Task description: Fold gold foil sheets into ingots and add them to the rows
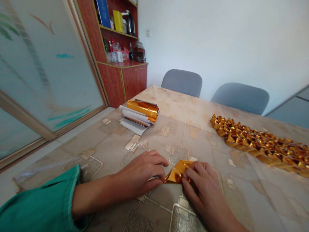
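Observation:
A folded piece of gold foil paper (177, 171) lies low over the patterned tablecloth between my two hands. My left hand (146, 170), coming out of a green sleeve, has its thumb and a finger closed at the paper's pointed left corner, the other fingers curved above. On the right side, my right hand (204, 182) pinches the paper, its fingers bent over the top and the thumb below. These fingers hide the paper's right end.
A curled stack of gold and white paper sheets (141, 112) sits farther back. Rows of folded gold foil pieces (260, 143) stretch along the table's right. Two grey chairs (182, 82) stand behind the table (166, 96); a wooden cabinet (134, 80) is back left.

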Demonstrator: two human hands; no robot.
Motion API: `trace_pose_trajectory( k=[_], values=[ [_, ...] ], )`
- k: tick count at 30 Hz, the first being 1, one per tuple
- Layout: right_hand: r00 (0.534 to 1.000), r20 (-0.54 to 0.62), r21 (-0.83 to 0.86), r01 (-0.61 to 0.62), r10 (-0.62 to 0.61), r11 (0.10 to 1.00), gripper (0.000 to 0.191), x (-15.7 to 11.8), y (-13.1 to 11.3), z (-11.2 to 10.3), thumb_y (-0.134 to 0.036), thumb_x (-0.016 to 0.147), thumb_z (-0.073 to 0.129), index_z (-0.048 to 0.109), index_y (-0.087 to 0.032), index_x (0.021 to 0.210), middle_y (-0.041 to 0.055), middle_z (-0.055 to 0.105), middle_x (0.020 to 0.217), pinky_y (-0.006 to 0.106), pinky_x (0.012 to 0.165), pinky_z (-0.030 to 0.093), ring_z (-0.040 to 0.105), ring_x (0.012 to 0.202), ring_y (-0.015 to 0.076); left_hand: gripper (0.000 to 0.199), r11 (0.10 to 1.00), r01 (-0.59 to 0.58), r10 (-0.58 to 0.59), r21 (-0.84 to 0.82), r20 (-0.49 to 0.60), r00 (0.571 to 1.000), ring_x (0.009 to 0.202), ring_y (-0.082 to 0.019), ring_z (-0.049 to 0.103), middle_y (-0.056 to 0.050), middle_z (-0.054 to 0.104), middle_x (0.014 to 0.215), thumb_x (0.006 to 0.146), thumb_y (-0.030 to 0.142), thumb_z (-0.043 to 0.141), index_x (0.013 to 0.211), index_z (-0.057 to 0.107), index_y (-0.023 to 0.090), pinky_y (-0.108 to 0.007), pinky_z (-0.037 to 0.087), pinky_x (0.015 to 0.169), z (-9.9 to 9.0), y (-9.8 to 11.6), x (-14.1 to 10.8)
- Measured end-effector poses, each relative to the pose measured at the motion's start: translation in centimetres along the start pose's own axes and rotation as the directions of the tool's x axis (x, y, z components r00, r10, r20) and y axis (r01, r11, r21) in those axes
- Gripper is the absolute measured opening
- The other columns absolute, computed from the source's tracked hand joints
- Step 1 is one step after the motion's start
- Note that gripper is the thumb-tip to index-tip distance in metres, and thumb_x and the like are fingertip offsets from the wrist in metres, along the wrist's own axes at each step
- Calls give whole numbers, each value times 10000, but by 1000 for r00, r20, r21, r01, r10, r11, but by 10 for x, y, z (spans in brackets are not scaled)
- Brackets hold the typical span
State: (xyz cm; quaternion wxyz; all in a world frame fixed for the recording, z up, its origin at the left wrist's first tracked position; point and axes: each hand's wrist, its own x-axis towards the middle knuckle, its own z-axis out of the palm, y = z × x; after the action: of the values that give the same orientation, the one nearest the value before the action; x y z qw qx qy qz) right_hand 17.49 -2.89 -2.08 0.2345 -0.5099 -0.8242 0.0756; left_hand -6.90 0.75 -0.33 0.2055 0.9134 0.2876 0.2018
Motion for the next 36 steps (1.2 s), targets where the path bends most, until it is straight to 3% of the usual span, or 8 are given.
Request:
trace_pose_trajectory(
  k=[5, 8, 11, 14, 23, 31, 36],
  values=[
    [1000, -26, -45, 4, -5, 999, 103, 1, -1, 4, -178, 870, 571, 598, -234, 788, 48, 591, 854, 395, 725, 354, 508, 829, 262, 148, 1000, 9, -9, 28, -18, 1000, 957, -202, 582, -44, 681, 1039, 935, 175, 547, 841, 661, 179, -338, 462, 857, -2, 7, -1],
    [1000, -17, -62, 8, -9, 998, 102, 1, -1, 4, -167, 858, 568, 589, -231, 781, 61, 594, 860, 398, 719, 352, 508, 837, 272, 157, 997, 22, -19, 80, -29, 999, 1032, -225, 577, -70, 671, 1129, 932, 179, 543, 1057, 639, 174, -371, 455, 931, -2, 15, 0],
    [1000, -16, -48, -1, 0, 999, 92, 1, -2, 3, -162, 847, 577, 592, -236, 796, 66, 599, 876, 396, 715, 355, 507, 849, 276, 448, 986, -89, 84, 142, 39, 996, 1299, -268, 473, -98, 556, 1417, 939, 268, 583, 1367, 489, 177, -456, 305, 1144, 3, 20, -3],
    [999, -35, -29, -9, 8, 1000, 100, 1, -3, 3, -158, 844, 585, 579, -240, 787, 55, 595, 868, 396, 723, 352, 505, 843, 269, 635, 977, -130, 107, 172, 138, 985, 1425, -294, 361, -111, 474, 1511, 934, 395, 606, 1475, 370, 161, -525, 153, 1218, 7, 21, -10],
    [1000, -10, 5, -19, 19, 1000, 118, 0, -1, 4, -144, 849, 579, 551, -229, 774, 54, 576, 865, 394, 729, 351, 502, 847, 266, 843, 994, -68, 41, 84, 290, 956, 1469, -308, 295, -69, 330, 1595, 891, 414, 663, 1568, 185, 260, -558, 144, 1222, -1, 17, -18],
    [1000, -7, 42, 9, -9, 999, 130, 1, -4, 1, -127, 855, 559, 582, -236, 788, 43, 581, 843, 377, 712, 339, 497, 810, 244, 869, 996, -59, 36, 61, 328, 944, 1489, -306, 237, -45, 269, 1615, 892, 387, 662, 1577, 137, 283, -528, 108, 1233, -2, 16, -20],
    [1000, -22, 41, 2, -1, 999, 132, 1, -3, 2, -149, 877, 537, 567, -233, 781, 52, 577, 858, 378, 720, 351, 496, 827, 247, 849, 995, -81, 58, 62, 299, 952, 1484, -298, 257, -43, 312, 1603, 898, 391, 653, 1575, 152, 284, -519, 134, 1231, -3, 15, -21]
  ],
)
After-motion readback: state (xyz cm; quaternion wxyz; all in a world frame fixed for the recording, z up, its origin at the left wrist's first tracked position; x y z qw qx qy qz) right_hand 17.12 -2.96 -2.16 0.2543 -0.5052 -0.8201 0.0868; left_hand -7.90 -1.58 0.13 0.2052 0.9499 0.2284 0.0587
